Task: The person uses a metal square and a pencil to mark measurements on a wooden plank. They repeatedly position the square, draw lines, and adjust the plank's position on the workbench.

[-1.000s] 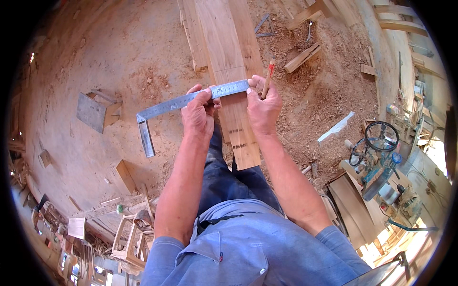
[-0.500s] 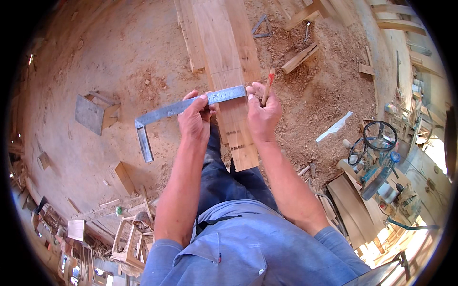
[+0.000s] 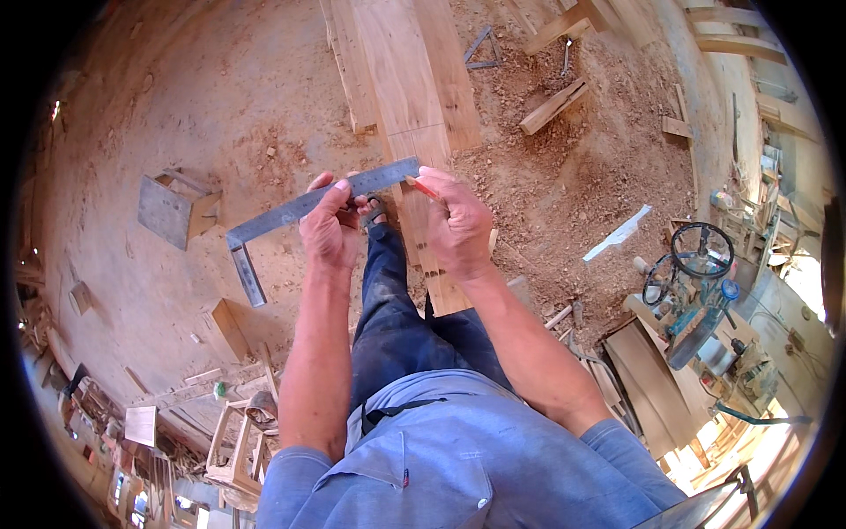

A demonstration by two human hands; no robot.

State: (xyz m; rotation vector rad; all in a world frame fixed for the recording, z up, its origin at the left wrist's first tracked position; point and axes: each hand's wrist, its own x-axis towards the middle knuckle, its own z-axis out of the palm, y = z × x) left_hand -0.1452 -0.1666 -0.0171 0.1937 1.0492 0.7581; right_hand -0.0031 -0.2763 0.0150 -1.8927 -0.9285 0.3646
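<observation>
My left hand [image 3: 331, 224] is closed round the blade of a metal carpenter's square [image 3: 291, 212], thumb on top. Its short stock hangs at the left end, and the blade's right end lies over a long wooden board [image 3: 407, 97]. A thin line crosses the board just beyond the blade, and dark marks show on its near end. In my right hand [image 3: 458, 222] is a red pencil [image 3: 421, 187], pinched with its tip at the blade's right end. Those right fingers are close beside the blade; whether they touch it I cannot tell.
A small wooden stool [image 3: 169, 210] stands at the left, near a wood block [image 3: 226, 330]. Beyond the board at right lie a triangular frame [image 3: 483, 49] and a wood offcut [image 3: 553, 106]. A machine with a black handwheel [image 3: 702, 250] is on the right. Shavings cover the floor.
The square has shifted left and toward me with my left hand. My right hand has moved left, and the pencil has swung from upright to pointing at the blade's end.
</observation>
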